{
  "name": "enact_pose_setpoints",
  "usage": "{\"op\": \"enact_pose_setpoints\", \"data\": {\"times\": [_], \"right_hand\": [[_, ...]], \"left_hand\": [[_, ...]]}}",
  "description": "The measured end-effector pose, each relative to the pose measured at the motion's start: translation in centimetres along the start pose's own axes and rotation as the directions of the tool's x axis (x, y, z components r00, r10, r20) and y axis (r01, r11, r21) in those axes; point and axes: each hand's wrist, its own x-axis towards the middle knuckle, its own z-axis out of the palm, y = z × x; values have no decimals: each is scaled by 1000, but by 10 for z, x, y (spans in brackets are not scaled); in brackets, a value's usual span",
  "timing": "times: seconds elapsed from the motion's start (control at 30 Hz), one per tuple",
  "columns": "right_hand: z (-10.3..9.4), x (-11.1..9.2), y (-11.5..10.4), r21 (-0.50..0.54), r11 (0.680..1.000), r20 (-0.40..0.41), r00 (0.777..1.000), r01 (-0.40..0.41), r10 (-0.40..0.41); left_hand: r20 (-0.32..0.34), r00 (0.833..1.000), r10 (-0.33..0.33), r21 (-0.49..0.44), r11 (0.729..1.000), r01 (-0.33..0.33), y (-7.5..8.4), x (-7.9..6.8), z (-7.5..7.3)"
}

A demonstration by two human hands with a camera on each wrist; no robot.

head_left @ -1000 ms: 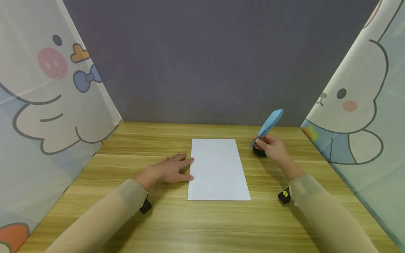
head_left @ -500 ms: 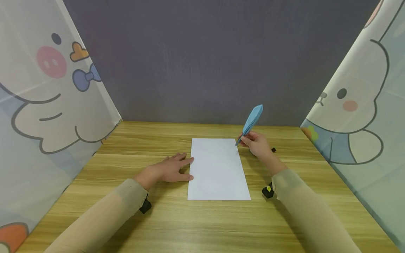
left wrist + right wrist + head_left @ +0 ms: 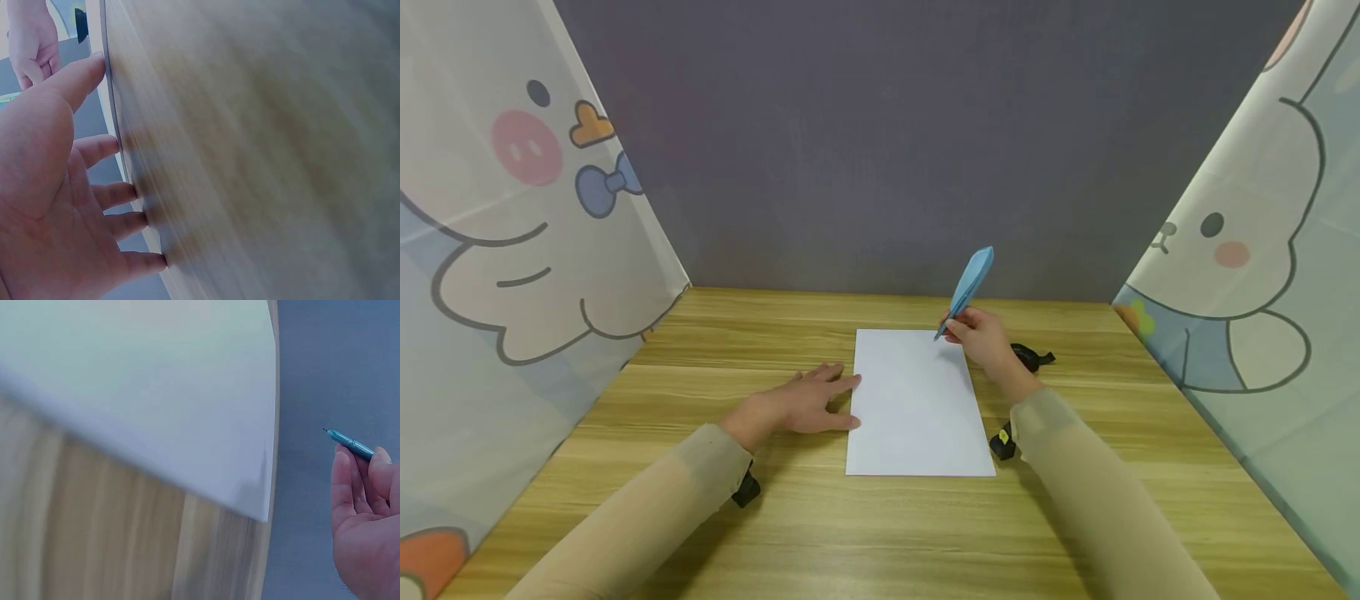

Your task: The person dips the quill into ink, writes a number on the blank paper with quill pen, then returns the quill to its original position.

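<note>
A white sheet of paper (image 3: 917, 408) lies upright in front of me on the wooden table. My left hand (image 3: 805, 403) is spread flat beside it, with the thumb and index fingertips on the paper's left edge. My right hand (image 3: 987, 340) pinches a blue feather-shaped pen (image 3: 972, 279) between thumb and fingers over the sheet's top right corner. The pen leans to the right with its tip down. In the right wrist view the pen's teal barrel (image 3: 353, 444) and bare, pointed tip stick out past the fingers, apart from the paper.
Behind my right wrist sits a black object (image 3: 1028, 357) with a short tab, partly hidden. A dark panel (image 3: 895, 150) rises at the table's far edge. Printed cartoon curtains (image 3: 550, 275) flank both sides. A small black wrist camera (image 3: 1003, 442) shows under the right sleeve.
My right hand has carried the pen leftward from above the black object to over the paper's top right corner. The left hand and the sheet have stayed in place.
</note>
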Motion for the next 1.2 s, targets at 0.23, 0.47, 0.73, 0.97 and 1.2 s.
{"op": "enact_pose_setpoints", "data": {"times": [0.23, 0.47, 0.73, 0.97, 1.2], "right_hand": [[16, 9, 0, 0, 1000, -26, 1000, 3, -3], [26, 19, 1, 40, 999, -29, 999, -24, 26], [33, 25, 0, 71, 997, -44, 999, -29, 32], [34, 29, -1, 84, 995, -44, 997, -61, 65], [38, 32, 1, 63, 996, -64, 996, -63, 67]], "left_hand": [[-1, 1000, -1, -2, 1000, 1, 2, -1, -1], [2, 1000, -3, 2, 1000, 3, 2, -1, -2], [-1, 1000, -4, 9, 1000, 4, 0, 2, 0], [-4, 1000, 0, 15, 1000, 0, -1, 3, -1], [-4, 1000, 2, 13, 1000, -2, -1, 3, 0]]}}
